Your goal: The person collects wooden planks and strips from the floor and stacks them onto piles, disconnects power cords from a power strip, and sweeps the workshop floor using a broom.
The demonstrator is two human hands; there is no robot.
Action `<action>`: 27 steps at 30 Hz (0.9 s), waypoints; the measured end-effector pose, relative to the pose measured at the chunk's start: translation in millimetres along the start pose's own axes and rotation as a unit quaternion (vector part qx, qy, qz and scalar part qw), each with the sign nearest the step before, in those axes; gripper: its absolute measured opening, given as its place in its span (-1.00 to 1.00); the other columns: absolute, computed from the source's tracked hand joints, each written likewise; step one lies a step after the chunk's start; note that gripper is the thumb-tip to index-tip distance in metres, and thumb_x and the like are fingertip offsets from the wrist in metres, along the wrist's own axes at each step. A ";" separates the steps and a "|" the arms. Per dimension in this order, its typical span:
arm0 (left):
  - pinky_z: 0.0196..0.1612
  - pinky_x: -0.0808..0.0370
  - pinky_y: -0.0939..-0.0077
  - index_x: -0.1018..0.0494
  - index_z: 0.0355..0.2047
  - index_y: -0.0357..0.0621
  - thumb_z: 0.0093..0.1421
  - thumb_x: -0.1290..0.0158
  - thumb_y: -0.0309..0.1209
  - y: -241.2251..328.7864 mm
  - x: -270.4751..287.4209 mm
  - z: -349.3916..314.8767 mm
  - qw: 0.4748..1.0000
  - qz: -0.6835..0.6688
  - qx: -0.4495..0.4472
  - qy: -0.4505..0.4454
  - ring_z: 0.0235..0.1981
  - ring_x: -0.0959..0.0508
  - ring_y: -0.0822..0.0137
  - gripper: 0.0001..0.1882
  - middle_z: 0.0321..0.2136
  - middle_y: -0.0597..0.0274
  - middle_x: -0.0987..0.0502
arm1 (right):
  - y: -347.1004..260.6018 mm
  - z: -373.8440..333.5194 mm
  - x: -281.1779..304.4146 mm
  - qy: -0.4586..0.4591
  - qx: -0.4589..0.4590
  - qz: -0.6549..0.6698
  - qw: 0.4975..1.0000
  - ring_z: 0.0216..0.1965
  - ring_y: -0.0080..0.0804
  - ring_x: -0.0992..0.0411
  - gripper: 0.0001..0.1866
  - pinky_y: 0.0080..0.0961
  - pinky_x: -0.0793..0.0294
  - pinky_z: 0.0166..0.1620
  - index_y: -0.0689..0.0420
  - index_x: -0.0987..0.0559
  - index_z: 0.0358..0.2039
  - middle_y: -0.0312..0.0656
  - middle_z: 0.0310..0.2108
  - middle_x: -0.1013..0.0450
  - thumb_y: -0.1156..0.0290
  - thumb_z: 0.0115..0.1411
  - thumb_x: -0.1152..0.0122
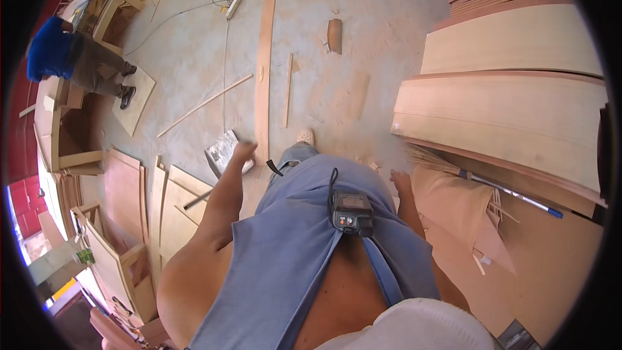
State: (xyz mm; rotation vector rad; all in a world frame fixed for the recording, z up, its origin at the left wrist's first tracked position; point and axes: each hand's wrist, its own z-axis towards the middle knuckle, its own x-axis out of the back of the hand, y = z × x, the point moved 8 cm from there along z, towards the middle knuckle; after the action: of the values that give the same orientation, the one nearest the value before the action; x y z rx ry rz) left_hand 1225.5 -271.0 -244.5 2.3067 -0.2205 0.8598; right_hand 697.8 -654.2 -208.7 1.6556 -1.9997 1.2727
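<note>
My left hand (245,151) is closed at the edge of a white, dark-smudged, pan-like piece (223,148), low over the floor to my left. Its exact kind and the grip on it are partly hidden. On my other side, my right hand (401,181) hangs with its fingers apart and nothing visible in it, near a large brown sheet (447,204). A long wooden board (265,45) runs away from me along the floor, close to my left hand.
Stacked wooden panels (499,104) rise on the right, with a blue-ended pole (512,193) beside them. Thin strips (206,105), a brown curved piece (334,35) and a power strip (234,7) lie ahead. Another person (78,58) stands at a bench on the left.
</note>
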 end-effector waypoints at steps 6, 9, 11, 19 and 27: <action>-0.46 -0.47 0.54 -0.39 -0.06 -0.33 0.06 -0.13 -0.17 192.3 162.5 175.7 0.960 -0.262 0.005 0.093 -0.46 -0.58 0.37 -0.46 -0.37 0.08 -0.56 | -46.8 52.3 -11.7 -0.027 0.230 -0.324 0.917 -0.44 -0.09 -0.47 -0.81 -0.20 -0.41 -0.33 0.12 -0.54 -0.46 -0.05 -0.54 -0.50 0.27 0.07 -0.09; -0.41 -0.48 0.54 -0.39 -0.06 -0.34 0.07 -0.12 -0.18 228.9 199.3 220.8 0.953 -0.281 -0.023 0.110 -0.46 -0.57 0.38 -0.47 -0.38 0.09 -0.56 | -54.3 102.7 -8.9 -0.060 0.206 -0.306 0.928 -0.45 -0.13 -0.47 -0.82 -0.22 -0.43 -0.34 0.10 -0.52 -0.39 -0.07 -0.56 -0.48 0.29 0.04 -0.11; -0.40 -0.44 0.53 -0.38 -0.01 -0.22 0.13 -0.06 -0.18 233.5 197.3 246.5 0.958 -0.276 0.013 0.082 -0.36 -0.56 0.40 -0.52 -0.34 0.22 -0.54 | -52.4 146.2 2.2 -0.084 0.167 -0.257 0.948 -0.44 -0.13 -0.47 -0.80 -0.23 -0.43 -0.33 0.10 -0.52 -0.36 -0.08 -0.57 -0.48 0.28 0.04 -0.12; -0.43 -0.48 0.34 -0.44 -0.14 -0.13 0.09 -0.08 -0.19 75.1 106.1 191.0 0.924 -0.249 0.288 -0.034 -0.45 -0.54 0.30 -0.62 -0.34 0.21 -0.52 | -225.4 421.0 113.6 -0.038 0.242 -0.226 0.943 -0.40 -0.16 -0.48 -0.73 -0.22 -0.41 -0.37 0.15 -0.56 -0.26 -0.09 -0.49 -0.52 0.25 0.16 -0.03; -0.42 -0.46 0.37 -0.41 -0.07 -0.17 0.09 -0.07 -0.19 183.1 131.5 220.8 0.831 -0.366 0.418 0.020 -0.41 -0.55 0.28 -0.56 -0.32 0.21 -0.52 | -513.7 592.3 227.4 -0.032 0.125 0.034 0.991 -0.42 -0.43 -0.41 -0.59 -0.40 -0.38 -0.30 0.30 -0.54 -0.32 -0.12 -0.46 -0.50 0.15 0.06 -0.15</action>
State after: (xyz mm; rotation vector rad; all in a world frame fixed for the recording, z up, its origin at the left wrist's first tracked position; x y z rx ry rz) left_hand 1375.6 -543.2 -190.5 2.7620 1.2253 0.6355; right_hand 1273.3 -1231.9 -169.8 1.7707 -2.0163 1.5710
